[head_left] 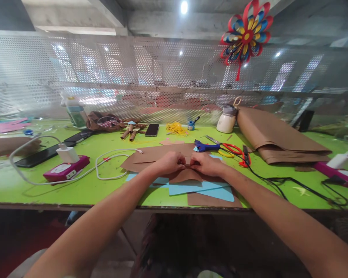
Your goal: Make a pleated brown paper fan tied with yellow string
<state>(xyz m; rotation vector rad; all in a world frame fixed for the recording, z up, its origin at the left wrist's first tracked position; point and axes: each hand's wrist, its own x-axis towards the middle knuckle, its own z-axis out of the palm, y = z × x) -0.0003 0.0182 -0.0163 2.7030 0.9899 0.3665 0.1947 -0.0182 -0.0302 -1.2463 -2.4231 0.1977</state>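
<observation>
I watch remotely: green table [75, 195]; light-blue paper [203, 190] near its front edge. Just beyond, a folded brown paper piece [186, 176], pinched between nearly closed fingers of left hand [171, 162] and right hand [205, 164]. Blue glue gun [206, 147] beyond.

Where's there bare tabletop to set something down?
Left front: bare green table between the white cable and the front edge. A smaller patch lies right, between the folded brown paper and black cord. It's crowded around the left hand and right hand: brown sheets, blue strips, glue gun.
</observation>
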